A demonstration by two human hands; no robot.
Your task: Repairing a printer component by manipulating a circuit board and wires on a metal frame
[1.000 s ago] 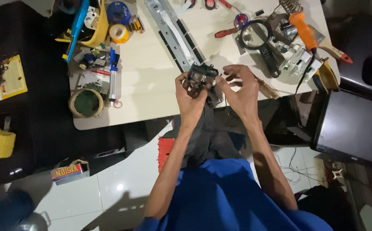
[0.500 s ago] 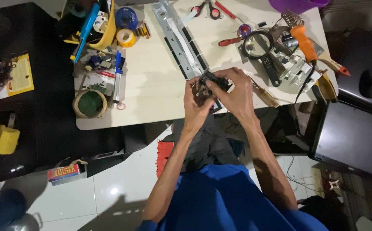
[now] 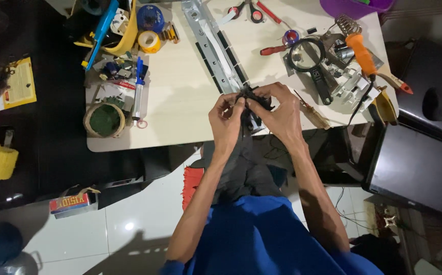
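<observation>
Both hands grip one small dark device (image 3: 252, 113) with wires, held over the front edge of a pale work table (image 3: 180, 102). My left hand (image 3: 225, 118) pinches its left side with fingertips. My right hand (image 3: 277, 112) wraps over its top and right side, hiding most of it. A long grey metal rail (image 3: 215, 46) lies on the table just beyond the hands.
A magnifying glass (image 3: 312, 58), an orange-handled soldering iron (image 3: 361, 51), red screwdriver (image 3: 277, 49) and scissors (image 3: 244, 10) lie at the right. Tape rolls (image 3: 148, 40), a blue tool (image 3: 98, 33) and a round tin (image 3: 104, 119) crowd the left. A black box (image 3: 414, 168) stands at the right.
The view has shifted slightly, so the table sits lower in frame. My hands have closed in tighter over the small device, covering more of it than before.
</observation>
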